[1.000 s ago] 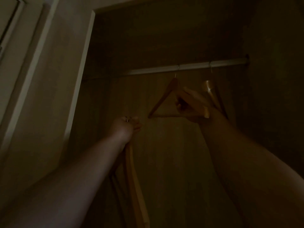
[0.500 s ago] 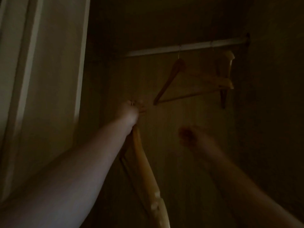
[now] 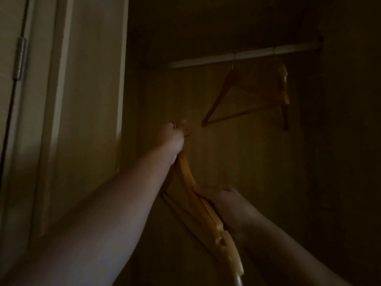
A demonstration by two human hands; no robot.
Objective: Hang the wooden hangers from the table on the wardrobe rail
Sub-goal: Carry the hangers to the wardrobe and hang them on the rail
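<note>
The scene is very dark. A pale wardrobe rail runs across the upper right. Two wooden hangers hang on it: one seen broadside, another edge-on near the rail's right end. My left hand is raised in the middle, closed on the hooks of a bunch of wooden hangers that dangle below it. My right hand is lower down, its fingers wrapped around the shoulder of one hanger in that bunch.
The wardrobe's wooden back panel fills the middle. A light door frame stands at the left, with a door and its metal hinge at the far left. The dark right side wall closes the wardrobe.
My right hand let go of the broadside hanger, now hanging on the rail, and dropped down to grasp a hanger in the bunch held by my left hand.
</note>
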